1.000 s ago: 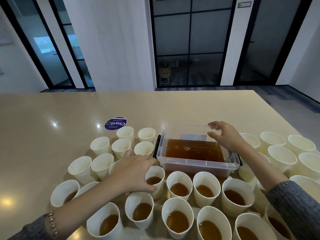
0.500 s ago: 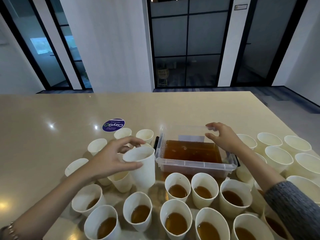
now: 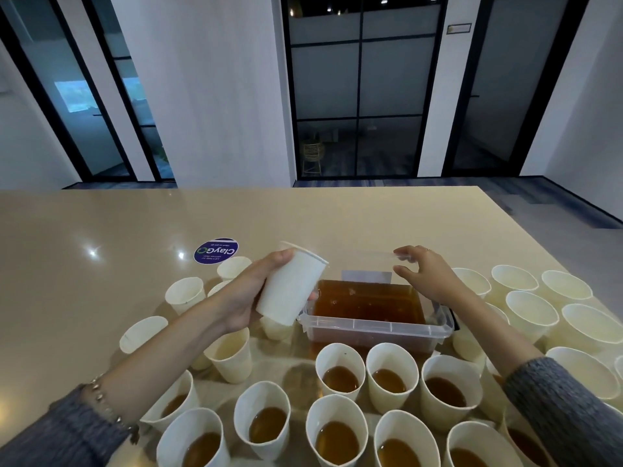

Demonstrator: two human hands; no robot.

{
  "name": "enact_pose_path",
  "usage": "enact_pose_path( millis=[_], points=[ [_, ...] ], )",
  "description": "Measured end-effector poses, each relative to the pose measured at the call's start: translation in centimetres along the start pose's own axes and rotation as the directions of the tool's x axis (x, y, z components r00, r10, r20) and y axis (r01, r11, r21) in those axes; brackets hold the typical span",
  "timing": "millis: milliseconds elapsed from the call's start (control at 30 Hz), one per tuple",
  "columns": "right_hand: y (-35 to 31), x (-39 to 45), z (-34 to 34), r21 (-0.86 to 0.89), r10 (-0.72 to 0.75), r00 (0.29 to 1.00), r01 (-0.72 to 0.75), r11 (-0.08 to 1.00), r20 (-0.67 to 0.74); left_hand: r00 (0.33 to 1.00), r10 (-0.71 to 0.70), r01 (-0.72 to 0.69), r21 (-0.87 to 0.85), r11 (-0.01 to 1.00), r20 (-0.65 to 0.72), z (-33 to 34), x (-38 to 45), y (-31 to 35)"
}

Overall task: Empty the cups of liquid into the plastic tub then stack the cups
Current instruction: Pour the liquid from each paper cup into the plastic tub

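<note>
Cup (image 3: pixel 290 287) of brown liquid, lifted off the worktop (image 3: pixel 101 230) within the last second, now tilts toward the plastic tub (image 3: pixel 377 326) in the left hand (image 3: pixel 247 298), whose grip wraps its side. The right hand (image 3: pixel 426 278), grip released, steadies the tub's far rim. Pouring looks imminent; many full cups (image 3: pixel 340 374) wait.

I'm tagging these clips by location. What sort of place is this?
Probably an office pantry or common area: a large glossy beige table, black-framed glass partition walls behind it, and a round blue "ClayGo" clean-up sticker on the tabletop.
</note>
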State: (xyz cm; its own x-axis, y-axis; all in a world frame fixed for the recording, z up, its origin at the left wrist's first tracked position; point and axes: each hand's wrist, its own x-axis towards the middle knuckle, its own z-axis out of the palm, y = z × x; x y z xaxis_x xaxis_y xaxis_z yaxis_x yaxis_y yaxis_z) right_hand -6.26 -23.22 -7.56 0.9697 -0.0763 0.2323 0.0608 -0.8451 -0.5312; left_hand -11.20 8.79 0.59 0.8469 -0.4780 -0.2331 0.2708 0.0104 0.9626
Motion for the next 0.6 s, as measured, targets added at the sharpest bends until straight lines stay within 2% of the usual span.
enact_pose_path(
  millis=[200, 400, 500, 600],
  points=[
    [0.0, 0.0, -0.1, -0.006, 0.001, 1.0, -0.001, 1.0, 0.004, 0.986, -0.158, 0.146, 0.195, 0.97, 0.047, 1.0, 3.1, 0.5],
    [-0.2, 0.0, -0.2, -0.003, 0.0, 1.0, 0.0, 1.0, -0.003, 0.967, -0.244, 0.199, 0.39, 0.899, 0.069, 1.8, 5.0, 1.2],
    [-0.1, 0.0, -0.1, -0.006, 0.004, 1.0, -0.004, 1.0, -0.004, 0.94, -0.329, 0.262, 0.433, 0.862, 0.088, 2.3, 5.5, 1.6],
    [-0.1, 0.0, -0.1, -0.005, 0.01, 1.0, -0.01, 1.0, -0.003, 0.899, -0.429, 0.361, 0.401, 0.842, 0.09, 2.5, 5.7, 2.1]
  ],
)
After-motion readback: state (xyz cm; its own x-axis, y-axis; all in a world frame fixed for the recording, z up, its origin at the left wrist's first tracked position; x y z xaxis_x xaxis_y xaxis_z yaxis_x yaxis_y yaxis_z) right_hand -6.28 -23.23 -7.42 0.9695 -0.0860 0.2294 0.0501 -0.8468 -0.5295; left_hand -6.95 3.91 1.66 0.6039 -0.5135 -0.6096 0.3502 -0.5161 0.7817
